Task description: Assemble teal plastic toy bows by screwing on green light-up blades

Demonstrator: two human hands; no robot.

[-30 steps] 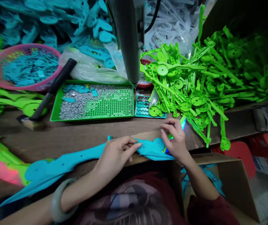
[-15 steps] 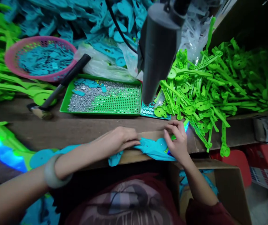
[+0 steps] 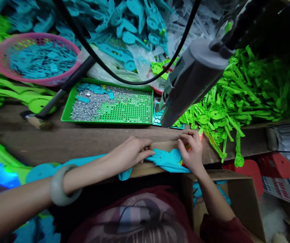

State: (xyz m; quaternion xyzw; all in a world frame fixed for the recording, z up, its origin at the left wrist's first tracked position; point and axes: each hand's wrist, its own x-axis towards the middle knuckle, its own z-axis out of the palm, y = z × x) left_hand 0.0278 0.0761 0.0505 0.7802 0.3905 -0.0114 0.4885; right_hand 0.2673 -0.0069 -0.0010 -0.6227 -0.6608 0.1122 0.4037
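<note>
A long blue-and-green plastic toy (image 3: pixel 169 159) with glowing translucent parts lies across a cardboard piece at the bench's front edge. My left hand (image 3: pixel 135 150) is closed at its middle, fingertips pinched on the blue shell. Around the toy's right end my right hand (image 3: pixel 192 150) is curled, with red light showing beside the fingers. The left end carries a blue-lit panel (image 3: pixel 0 172); my left forearm covers part of the length between. Above and behind the right hand a grey power screwdriver (image 3: pixel 194 77) hangs at a slant, its tip hidden.
Behind my hands sits a green tray (image 3: pixel 124 113) of screws, with a hammer (image 3: pixel 61 92) and a pink basket (image 3: pixel 35 81) of blue parts to its left. Green parts (image 3: pixel 216 116) are heaped on the right. An open carton (image 3: pixel 246 199) stands below the bench edge.
The hanging screwdriver has swung right and tilted, its black cable now looping over the tray. Light at the toy's right end has turned from blue to red. Both hands keep nearly the same place.
</note>
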